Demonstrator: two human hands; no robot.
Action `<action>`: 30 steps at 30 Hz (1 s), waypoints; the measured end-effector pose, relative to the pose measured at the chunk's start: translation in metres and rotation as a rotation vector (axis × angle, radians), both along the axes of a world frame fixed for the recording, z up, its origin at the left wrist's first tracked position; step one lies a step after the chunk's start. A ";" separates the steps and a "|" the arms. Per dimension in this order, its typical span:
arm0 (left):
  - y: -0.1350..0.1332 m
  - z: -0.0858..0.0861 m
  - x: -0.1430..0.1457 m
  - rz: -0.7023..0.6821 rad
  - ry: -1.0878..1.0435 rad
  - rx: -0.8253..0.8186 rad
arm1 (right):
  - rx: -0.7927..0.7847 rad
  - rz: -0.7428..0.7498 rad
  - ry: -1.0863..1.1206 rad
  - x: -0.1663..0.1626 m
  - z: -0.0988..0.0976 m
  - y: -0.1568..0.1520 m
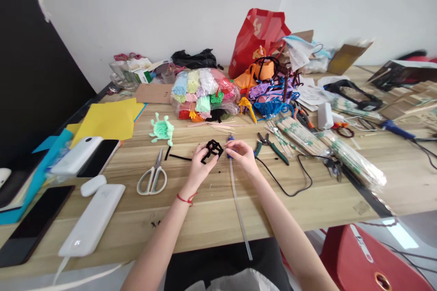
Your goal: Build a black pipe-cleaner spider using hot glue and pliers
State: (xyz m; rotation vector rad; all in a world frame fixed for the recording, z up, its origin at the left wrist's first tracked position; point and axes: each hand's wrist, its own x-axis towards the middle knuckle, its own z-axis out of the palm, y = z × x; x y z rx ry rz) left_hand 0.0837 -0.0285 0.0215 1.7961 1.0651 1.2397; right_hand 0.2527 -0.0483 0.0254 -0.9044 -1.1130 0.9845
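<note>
My left hand (199, 163) and my right hand (241, 153) meet over the middle of the wooden table (211, 209). Between their fingertips sits a small black pipe-cleaner shape (213, 148), bent into a loose cage. Both hands pinch it, the left from below and the right from the side. A red string circles my left wrist. A loose black pipe-cleaner piece (180, 157) lies just left of my left hand. A glue gun (231, 139) with a long clear glue stick (239, 211) lies under my right hand.
White-handled scissors (152, 177) lie left of the hands, green pliers (271, 144) and a black cable to the right. A bag of coloured pipe cleaners (201, 93), a mint green figure (162, 129), yellow paper (107, 120), phones, power banks and wooden sticks (321, 143) crowd the table.
</note>
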 end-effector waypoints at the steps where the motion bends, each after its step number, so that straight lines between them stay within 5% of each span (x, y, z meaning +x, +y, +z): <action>1: 0.000 0.000 0.000 -0.001 0.008 0.009 | -0.001 0.015 0.027 0.000 0.001 0.000; 16: 0.001 -0.006 0.000 0.020 0.114 0.085 | -0.253 -0.137 0.156 0.015 0.001 0.003; 30: 0.003 -0.012 0.001 0.043 0.105 0.057 | -0.239 -0.263 0.127 0.032 0.002 0.006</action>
